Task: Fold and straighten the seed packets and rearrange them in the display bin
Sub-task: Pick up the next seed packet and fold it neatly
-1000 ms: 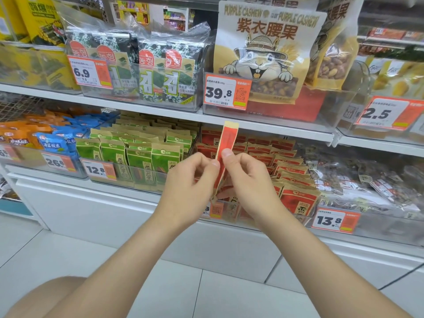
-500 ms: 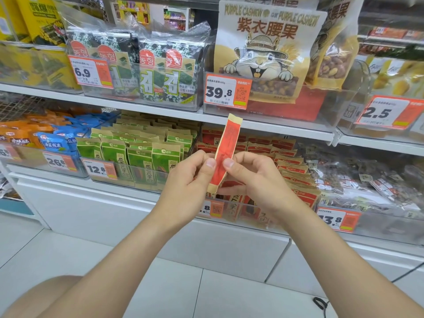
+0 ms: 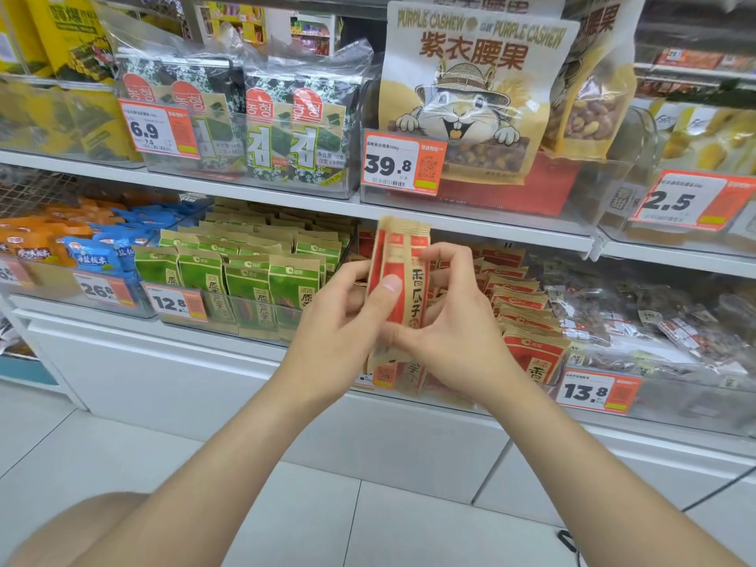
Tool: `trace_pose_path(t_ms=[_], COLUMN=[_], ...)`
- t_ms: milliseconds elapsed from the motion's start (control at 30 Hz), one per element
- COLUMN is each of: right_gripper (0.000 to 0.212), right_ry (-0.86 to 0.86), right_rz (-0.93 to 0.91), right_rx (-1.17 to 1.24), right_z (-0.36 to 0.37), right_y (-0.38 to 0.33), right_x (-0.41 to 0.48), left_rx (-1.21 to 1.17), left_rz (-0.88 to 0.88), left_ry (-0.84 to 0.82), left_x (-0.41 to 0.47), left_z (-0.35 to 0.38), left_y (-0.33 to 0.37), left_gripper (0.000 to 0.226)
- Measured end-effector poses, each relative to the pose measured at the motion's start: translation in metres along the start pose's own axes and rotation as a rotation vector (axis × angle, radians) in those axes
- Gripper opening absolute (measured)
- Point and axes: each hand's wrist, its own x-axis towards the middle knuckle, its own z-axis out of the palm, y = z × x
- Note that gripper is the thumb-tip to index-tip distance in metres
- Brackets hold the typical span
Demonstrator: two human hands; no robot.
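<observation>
Head view: both hands hold one red packet (image 3: 403, 288) upright in front of the bin (image 3: 550, 384), not in it. The left hand (image 3: 343, 321) pinches it, thumb on its face; the right hand (image 3: 454, 337) curls its fingers (image 3: 450, 255) round the far edge. It seems folded lengthwise, though the crease is hard to read. The step is likely straightening; next, press it flat and slot it into the red row (image 3: 527, 308).
</observation>
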Motion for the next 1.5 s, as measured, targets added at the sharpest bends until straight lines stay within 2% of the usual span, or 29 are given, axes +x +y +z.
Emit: trace_pose_path(t_ms=[67,133,200,300,367,433,567,700,900,1000,1200,1500], right_gripper=[0.109,0.113,0.088,0.023,0.006,0.005,0.012,0.021,0.021,0.021,0.02,0.018], right_ry=[-0.019,-0.012,0.036,0.047,0.019,0.004,0.014,0.055,0.117,0.139,0.093,0.05], right_rz=[-0.072,-0.065,-0.027,0.027,0.085,0.116,0.108,0.081,0.008,-0.002,-0.01,-0.026], right_rx=[-0.052,-0.024,0.028,0.179,0.276,0.315,0.318,0.321,0.299,0.299,0.286,0.391], right_z=[0.003,0.006,0.007,0.003,0.001,0.0,0.004,0.003,0.004,0.004,0.004,0.002], right_y=[0.003,0.005,0.005,0.002,-0.001,-0.004,0.0,0.001,-0.001,-0.001,0.001,0.002], right_x=[-0.001,-0.002,0.001,0.007,0.008,0.007,0.006,0.004,0.0,-0.001,0.0,-0.002], left_rx=[0.04,0.034,-0.002,-0.043,0.022,0.095,0.32,0.389,0.455,0.464,0.456,0.442], left_rz=[0.011,-0.027,-0.093,-0.185,-0.151,-0.068,0.088,0.069,0.143,0.133,0.078,0.104], left_ry=[0.034,0.091,0.117,0.108,0.166,0.213,0.196,0.195,0.173,0.138,0.125,0.047], left_x=[0.002,0.004,0.005,0.003,0.003,0.003,-0.002,-0.001,0.002,0.002,0.003,0.004], left_z=[0.0,-0.001,-0.002,0.0,0.001,0.0,0.002,0.0,-0.007,-0.008,-0.011,-0.015], left_y=[-0.002,-0.004,-0.003,0.002,-0.002,-0.007,-0.008,-0.009,-0.013,-0.013,-0.014,-0.015], left_gripper=[0.028,0.031,0.034,0.034,0.02,0.02,0.019,0.029,0.02,0.027,0.035,0.022])
